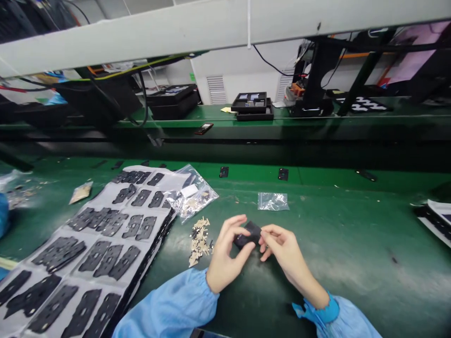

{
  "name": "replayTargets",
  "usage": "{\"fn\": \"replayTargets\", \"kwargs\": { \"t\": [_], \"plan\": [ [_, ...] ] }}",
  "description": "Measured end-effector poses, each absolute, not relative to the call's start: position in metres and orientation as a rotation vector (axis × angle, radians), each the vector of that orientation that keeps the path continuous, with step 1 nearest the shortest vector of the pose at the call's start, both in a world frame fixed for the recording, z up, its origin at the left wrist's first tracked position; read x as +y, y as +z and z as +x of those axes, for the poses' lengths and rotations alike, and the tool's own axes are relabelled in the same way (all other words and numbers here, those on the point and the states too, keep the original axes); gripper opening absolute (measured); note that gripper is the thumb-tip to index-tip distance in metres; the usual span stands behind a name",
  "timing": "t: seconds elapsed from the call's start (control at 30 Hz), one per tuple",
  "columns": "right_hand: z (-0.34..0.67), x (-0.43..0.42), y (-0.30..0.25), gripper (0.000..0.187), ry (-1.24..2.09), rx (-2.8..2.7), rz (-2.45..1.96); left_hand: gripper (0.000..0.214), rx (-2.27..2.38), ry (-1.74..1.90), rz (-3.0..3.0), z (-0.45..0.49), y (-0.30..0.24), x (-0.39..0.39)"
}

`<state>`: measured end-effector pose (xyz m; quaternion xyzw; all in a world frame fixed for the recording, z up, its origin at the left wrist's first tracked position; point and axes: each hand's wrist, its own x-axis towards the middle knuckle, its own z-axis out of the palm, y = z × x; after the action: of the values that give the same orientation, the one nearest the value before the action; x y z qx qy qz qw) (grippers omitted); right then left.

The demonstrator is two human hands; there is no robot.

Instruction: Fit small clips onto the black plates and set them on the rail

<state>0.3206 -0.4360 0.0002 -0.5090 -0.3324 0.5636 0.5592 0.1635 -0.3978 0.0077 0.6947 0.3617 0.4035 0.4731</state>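
Just left of the hands, a loose heap of small beige metal-looking clips (200, 240) lies on the green workbench (352, 244). Beyond the heap is a crumpled clear plastic bag (193, 193) holding more of them and a white slip. A long stack of pale grey backing sheets (88, 249) runs from the near left corner towards the middle. The sheets carry rows of flat, matt black die-cut pieces, and their edge ends just beside the clips. A smaller, flat clear bag (272, 201) lies apart, beyond the hands. Two little black squares (223, 172) sit near the bench's far edge. Across a dark gap, a second green ledge carries stacked black trays (253, 104) and a dark phone-like slab (203, 128); any print on them is too small to read. Nothing lies between the camera and the hands. The left hand (225, 256) and the right hand (282, 249), both in light blue elastic-cuffed sleeves, pinch a small black part (248, 233) from either side with their fingertips. It is thin, dark and roughly rectangular, and is held just above the bench near the middle of the near edge.
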Motion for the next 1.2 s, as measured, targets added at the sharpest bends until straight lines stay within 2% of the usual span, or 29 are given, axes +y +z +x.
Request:
{"fn": "replayTargets", "kwargs": {
  "t": [0.2, 0.33, 0.5, 0.7, 0.83, 1.07, 1.2],
  "plan": [
    [0.323, -0.436, 0.001, 0.031, 1.441, -0.892, -1.237, 0.034, 0.798, 0.629, 0.913, 0.164, 0.012, -0.391],
    [0.324, -0.436, 0.000, 0.031, 1.427, -0.975, -1.330, 0.033, 0.716, 0.490, 0.734, 0.164, 0.010, -0.394],
    [0.327, -0.436, -0.004, 0.033, 1.401, -1.085, -1.401, 0.030, 0.745, 0.436, 0.999, 0.156, 0.002, -0.405],
    [0.337, -0.434, -0.012, 0.039, 1.338, -0.938, -1.495, 0.019, 1.279, 0.763, 1.585, 0.102, -0.022, -0.392],
    [0.339, -0.433, -0.017, 0.038, 1.374, -0.961, -1.472, 0.021, 1.546, 0.769, 1.812, 0.055, -0.024, -0.375],
    [0.340, -0.431, -0.029, 0.036, 1.424, -1.029, -1.468, 0.009, 1.354, 0.623, 2.079, 0.060, -0.026, -0.388],
    [0.341, -0.430, -0.029, 0.036, 1.417, -1.029, -1.480, 0.014, 1.267, 0.569, 2.162, 0.072, -0.033, -0.391]
  ]
}}
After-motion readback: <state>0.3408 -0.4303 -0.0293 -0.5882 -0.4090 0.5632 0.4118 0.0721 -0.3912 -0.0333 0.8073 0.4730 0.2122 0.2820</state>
